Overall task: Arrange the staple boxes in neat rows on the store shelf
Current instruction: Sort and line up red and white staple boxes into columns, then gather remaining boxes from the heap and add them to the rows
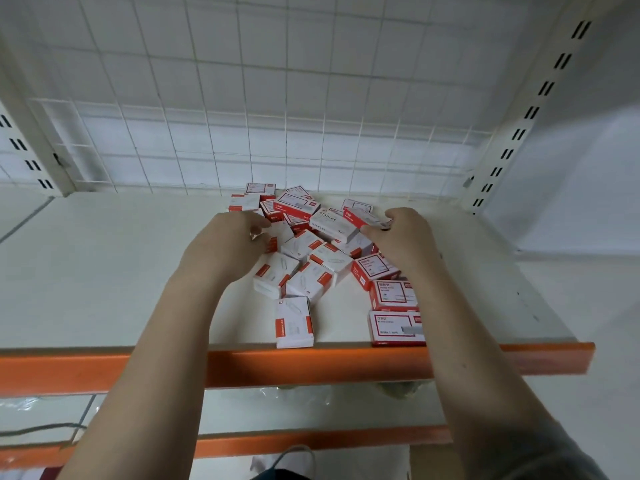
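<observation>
Several red-and-white staple boxes (311, 258) lie in a loose heap on the white shelf board (104, 271), from its back middle to its front edge. My left hand (225, 244) reaches onto the heap's left side, its fingers and thumb curled on a white box (278, 235). On the heap's right side, my right hand (405, 237) pinches a red-and-white box (363, 218) between thumb and fingers, above a larger white box marked STAPLES (332, 225). Two boxes (294, 323) (394, 327) lie flat by the front edge.
An orange front rail (311, 365) runs along the shelf's edge. A white wire grid (277, 116) forms the back, with slotted uprights (512, 133) at both sides. A lower shelf with another orange rail (311, 441) sits below.
</observation>
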A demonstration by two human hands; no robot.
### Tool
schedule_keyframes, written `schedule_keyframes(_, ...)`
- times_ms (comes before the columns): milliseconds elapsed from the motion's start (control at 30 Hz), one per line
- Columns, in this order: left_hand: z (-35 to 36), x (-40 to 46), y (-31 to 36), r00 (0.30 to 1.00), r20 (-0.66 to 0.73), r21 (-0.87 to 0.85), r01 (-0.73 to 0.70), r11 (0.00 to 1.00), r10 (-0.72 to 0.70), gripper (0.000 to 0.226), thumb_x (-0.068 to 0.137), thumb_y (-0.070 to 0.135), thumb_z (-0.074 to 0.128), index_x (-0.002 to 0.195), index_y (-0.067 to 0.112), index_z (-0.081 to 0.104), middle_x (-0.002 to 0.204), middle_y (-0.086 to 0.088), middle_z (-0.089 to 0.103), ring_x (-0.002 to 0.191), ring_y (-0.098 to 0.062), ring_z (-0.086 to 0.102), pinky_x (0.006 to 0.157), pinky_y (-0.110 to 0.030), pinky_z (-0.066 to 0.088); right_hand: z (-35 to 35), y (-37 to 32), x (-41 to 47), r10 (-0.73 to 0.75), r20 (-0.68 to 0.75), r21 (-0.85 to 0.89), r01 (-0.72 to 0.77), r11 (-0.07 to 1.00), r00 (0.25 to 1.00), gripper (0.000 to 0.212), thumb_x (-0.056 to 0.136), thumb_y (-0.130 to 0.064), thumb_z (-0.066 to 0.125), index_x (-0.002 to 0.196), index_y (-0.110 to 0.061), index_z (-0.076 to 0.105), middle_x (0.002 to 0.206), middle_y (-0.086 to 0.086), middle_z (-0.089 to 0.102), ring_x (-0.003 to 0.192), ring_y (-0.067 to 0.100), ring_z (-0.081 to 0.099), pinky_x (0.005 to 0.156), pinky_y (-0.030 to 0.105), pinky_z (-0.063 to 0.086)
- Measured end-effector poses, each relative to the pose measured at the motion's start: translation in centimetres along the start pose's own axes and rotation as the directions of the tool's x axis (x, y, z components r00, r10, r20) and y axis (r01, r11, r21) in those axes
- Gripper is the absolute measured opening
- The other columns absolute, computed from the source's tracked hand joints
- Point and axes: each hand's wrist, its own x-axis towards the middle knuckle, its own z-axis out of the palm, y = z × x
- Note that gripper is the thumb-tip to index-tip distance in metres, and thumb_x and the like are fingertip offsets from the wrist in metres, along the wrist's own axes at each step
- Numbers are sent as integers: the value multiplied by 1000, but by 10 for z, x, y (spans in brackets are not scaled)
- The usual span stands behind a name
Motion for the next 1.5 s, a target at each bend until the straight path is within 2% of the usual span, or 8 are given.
schedule_keyframes(267, 19, 45, 32, 969, 31, 81, -248, 965, 247, 44, 88, 11, 54, 129, 25, 54, 131, 0, 55, 119, -20, 51, 97, -33, 44, -5, 20, -12, -37, -118, 258, 67, 964, 992, 34, 86, -18, 62, 119, -22, 57, 112, 0, 49, 90, 12, 57, 79, 31, 52)
schedule_keyframes(367, 31, 62, 46, 940, 110, 155, -336, 929, 322, 54, 85, 8, 58, 134, 26, 47, 138, 2, 49, 126, -19, 44, 103, -34, 38, -10, 26, -19, -58, -163, 296, 105, 949, 985, 37, 88, -16, 60, 124, -20, 52, 118, -3, 51, 92, 7, 51, 73, 12, 39)
schedule_keyframes(633, 39, 79, 53, 915, 187, 161, -388, 907, 358, 48, 85, 4, 57, 128, 26, 54, 131, 1, 54, 119, -20, 50, 97, -30, 40, -18, 46, -24, 10, -231, 377, 80, 923, 973, 35, 89, -16, 59, 123, -19, 52, 96, -19, 52, 76, -9, 51, 67, 7, 43)
schedule_keyframes(767, 35, 63, 50, 934, 37, 114, -357, 927, 355, 45, 79, 11, 66, 122, 21, 56, 122, 0, 56, 109, -20, 53, 87, -31, 45, -17, 47, -22, 9, -212, 446, 88, 891, 977, 31, 91, -18, 57, 121, -19, 54, 104, -12, 60, 83, -5, 56, 62, 4, 42)
schedule_keyframes(967, 20, 23, 18, 972, -182, 22, -148, 989, 149, 45, 81, 6, 60, 123, 19, 56, 123, 0, 55, 109, -24, 53, 83, -31, 43, -6, 32, -22, -86, -61, 506, 106, 856, 994, 28, 91, -32, 53, 119, -28, 55, 106, -7, 66, 86, 8, 66, 71, 27, 56)
schedule_keyframes(1067, 10, 0, -10, 971, -241, 0, -9, 1000, 8, 44, 82, 8, 62, 124, 18, 56, 123, -1, 55, 108, -25, 54, 86, -34, 45, 5, 16, -29, -139, 33, 511, 103, 853, 990, 35, 93, -26, 53, 127, -24, 50, 120, -5, 59, 99, 11, 61, 73, 9, 49)
schedule_keyframes(1200, -12, -29, -50, 953, -290, 11, 100, 995, -93, 37, 82, 14, 65, 118, 18, 59, 117, -1, 56, 104, -25, 54, 79, -33, 43, 24, -15, -46, -222, 53, 533, 161, 831, 974, 41, 91, -21, 58, 131, -22, 49, 128, -3, 55, 113, 14, 55, 96, 36, 47)
schedule_keyframes(1500, -75, -90, -157, 895, -381, -42, 234, 971, -232, 37, 80, 16, 68, 116, 17, 59, 115, -4, 56, 101, -27, 58, 80, -37, 47, 72, -118, -94, -377, 101, 511, 277, 814, 921, 42, 88, -31, 61, 127, -16, 55, 106, -8, 62, 98, 6, 58, 80, 19, 45)
